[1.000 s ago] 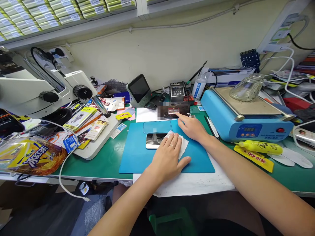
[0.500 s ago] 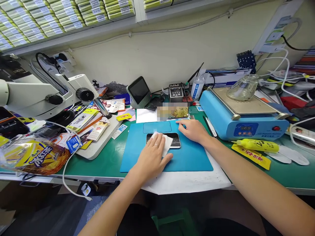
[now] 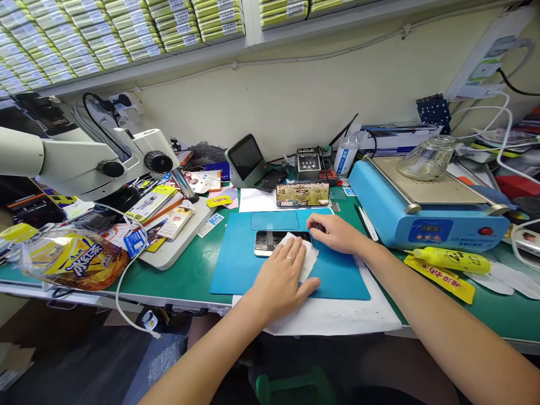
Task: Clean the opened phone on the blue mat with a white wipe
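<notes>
A phone (image 3: 270,241) lies screen up on a blue work mat (image 3: 236,264). My left hand (image 3: 282,273), with a ring on one finger, presses a white wipe (image 3: 307,256) flat onto the right half of the phone, fingers stretched out. My right hand (image 3: 335,233) rests at the phone's right end, its curled fingertips touching the edge. A second phone (image 3: 302,194) with a lit screen lies just beyond the mat.
A microscope (image 3: 84,163) stands at the left above a white base with cards and a snack bag (image 3: 71,259). A blue heating machine (image 3: 426,214) with a glass jar (image 3: 428,157) sits at the right, a yellow tube (image 3: 451,260) before it. White paper (image 3: 337,318) overhangs the desk edge.
My left hand slid the wipe left along the phone, then back to its right half. My right hand stayed at the phone's right end.
</notes>
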The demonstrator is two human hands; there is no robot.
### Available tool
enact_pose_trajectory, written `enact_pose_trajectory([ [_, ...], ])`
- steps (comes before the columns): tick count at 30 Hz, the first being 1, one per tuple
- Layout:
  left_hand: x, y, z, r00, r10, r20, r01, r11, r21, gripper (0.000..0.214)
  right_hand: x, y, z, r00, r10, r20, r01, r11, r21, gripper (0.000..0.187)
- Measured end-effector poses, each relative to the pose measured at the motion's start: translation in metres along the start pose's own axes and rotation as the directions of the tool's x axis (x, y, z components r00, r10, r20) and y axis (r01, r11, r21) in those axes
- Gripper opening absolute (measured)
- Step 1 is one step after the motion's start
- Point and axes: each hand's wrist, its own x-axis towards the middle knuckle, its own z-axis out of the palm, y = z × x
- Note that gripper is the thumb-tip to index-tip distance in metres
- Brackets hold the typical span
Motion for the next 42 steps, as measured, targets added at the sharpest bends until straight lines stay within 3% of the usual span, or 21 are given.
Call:
enact_pose_trajectory([
  [3, -0.027, -0.024, -0.005, 0.997, -0.074, -0.013, 0.075, 0.996, 0.051, 0.072, 0.002, -0.001, 0.002, 1.0, 0.003, 0.015, -0.003, 1.0, -0.026, 0.016],
  [6, -0.03, -0.037, -0.009, 0.991, -0.135, -0.016, 0.135, 0.988, 0.076, 0.072, 0.004, 0.0, 0.003, 0.999, 0.024, 0.026, -0.024, 1.0, -0.015, 0.017],
  [12, 0.027, -0.008, 0.0, 0.997, -0.08, -0.011, 0.08, 0.997, 0.001, 0.081, 0.004, 0.003, 0.003, 0.999, 0.047, 0.003, -0.047, 0.998, 0.049, 0.019],
  [14, 0.036, 0.004, 0.003, 0.997, -0.067, -0.024, 0.066, 0.998, -0.025, 0.083, 0.003, 0.002, 0.003, 0.999, 0.046, 0.003, -0.046, 0.998, 0.054, 0.02],
  [17, 0.023, 0.008, 0.004, 0.998, -0.059, -0.025, 0.058, 0.997, -0.041, 0.082, 0.003, 0.001, 0.003, 0.999, 0.034, 0.012, -0.034, 0.999, 0.036, 0.02],
  [22, -0.014, -0.014, -0.002, 0.998, -0.06, -0.017, 0.059, 0.998, -0.02, 0.076, 0.003, 0.0, 0.003, 1.0, 0.007, 0.01, -0.007, 1.0, -0.011, 0.019],
  [26, 0.003, -0.023, -0.002, 0.993, -0.115, -0.022, 0.115, 0.993, 0.014, 0.076, 0.003, 0.0, 0.002, 1.0, 0.018, 0.007, -0.018, 1.0, 0.001, 0.02],
  [29, 0.021, -0.01, 0.003, 0.995, -0.097, -0.022, 0.097, 0.995, 0.009, 0.083, 0.002, 0.0, 0.001, 0.999, 0.035, 0.002, -0.035, 0.999, 0.026, 0.021],
  [33, 0.011, 0.007, 0.007, 0.999, -0.031, -0.011, 0.03, 0.999, -0.015, 0.086, 0.002, 0.001, 0.0, 0.999, 0.036, 0.003, -0.036, 0.999, 0.028, 0.022],
  [35, -0.005, 0.001, 0.004, 1.0, -0.022, -0.008, 0.022, 1.0, -0.008, 0.083, 0.002, 0.0, 0.001, 1.0, 0.019, 0.005, -0.019, 1.0, 0.006, 0.022],
  [38, -0.023, -0.022, -0.002, 0.993, -0.112, -0.027, 0.114, 0.992, 0.049, 0.075, 0.001, 0.0, 0.001, 1.0, 0.002, 0.019, -0.001, 1.0, -0.031, 0.022],
  [42, -0.009, -0.037, -0.003, 0.976, -0.211, -0.06, 0.216, 0.973, 0.077, 0.076, 0.002, -0.001, 0.001, 0.999, -0.004, 0.033, 0.005, 1.0, -0.025, 0.023],
])
